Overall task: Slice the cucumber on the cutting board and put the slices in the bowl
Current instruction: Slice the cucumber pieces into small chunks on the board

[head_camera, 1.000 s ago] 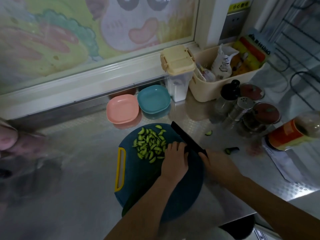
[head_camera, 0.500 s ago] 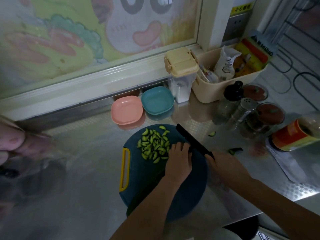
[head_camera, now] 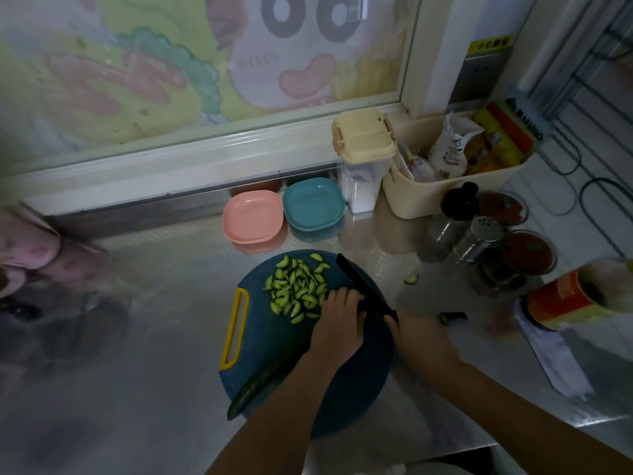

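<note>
One long cucumber [head_camera: 260, 382] remainder lies diagonally on the board [head_camera: 270, 341], its dark tail end poking past the near-left rim and its cut end hidden under the left hand [head_camera: 337, 323]. Handling, as a judgement: firm, light, stiff enough to steady from one end, but round with waxy skin and a wet cut face, so it can roll or slip. It is best held from above, close behind the cut line, with fingertips tucked back from the blade. Slices [head_camera: 298, 289] are small curved wet bits, heaped on the far part of the board just left of the knife [head_camera: 359, 286]. They are likely light and sticky, easier to scoop or scrape than to pick up singly. Left hand sits palm down, fingers curled over the cucumber's cut end, knuckles toward the blade, forearm running above the cucumber. Right hand [head_camera: 421, 341] is wrapped round the knife handle, which is itself hidden; the wrist is right of the board. The black blade angles away to the far left, touching or just beside the left knuckles, cannot tell which. Pink bowl [head_camera: 252, 217] and teal bowl [head_camera: 313, 204] stand beyond the board, apart from it, with no slices seen in either. Two stray bits [head_camera: 411, 279] lie on the counter [head_camera: 154, 337] right of the board.
</note>
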